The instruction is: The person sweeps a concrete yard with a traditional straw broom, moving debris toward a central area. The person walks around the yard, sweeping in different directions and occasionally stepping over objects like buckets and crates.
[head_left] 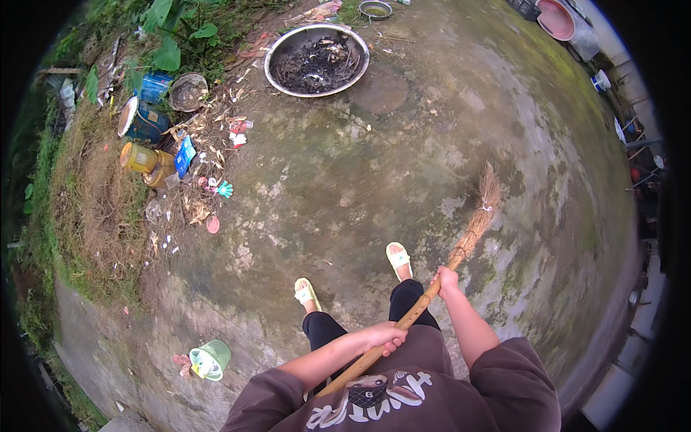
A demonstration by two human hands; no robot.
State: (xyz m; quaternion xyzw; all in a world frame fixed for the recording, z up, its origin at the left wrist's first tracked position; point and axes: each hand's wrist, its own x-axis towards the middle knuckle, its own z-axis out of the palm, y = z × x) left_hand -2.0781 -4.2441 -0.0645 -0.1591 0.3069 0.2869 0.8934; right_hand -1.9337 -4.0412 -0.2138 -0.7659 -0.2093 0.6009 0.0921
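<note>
Grey, moss-stained concrete ground (pixel 345 180) fills the middle of the view and lies bare from the centre out to 3 o'clock, giving wide room for movement. Its edge at 9 to 11 o'clock is a grassy verge (pixel 86 209) strewn with litter: a yellow container (pixel 140 158), blue tins (pixel 147 119) and scraps of paper. At 12 o'clock sits a large metal basin (pixel 317 59) holding dark burnt debris; at 1 o'clock, near the rim, a pink tub (pixel 556 18). A green cup (pixel 211 359) lies on its side at 7 o'clock. Two feet in pale sandals (pixel 397 257) stand near 6 o'clock.

Broom (pixel 461 248): a bamboo handle slants from 6 o'clock up toward 3 o'clock, its straw head resting on the concrete well apart from the litter. Left hand (pixel 385 335): fingers curled tight around the lower handle. Right hand (pixel 446 277): closed around the handle higher up, just below the straw binding.
</note>
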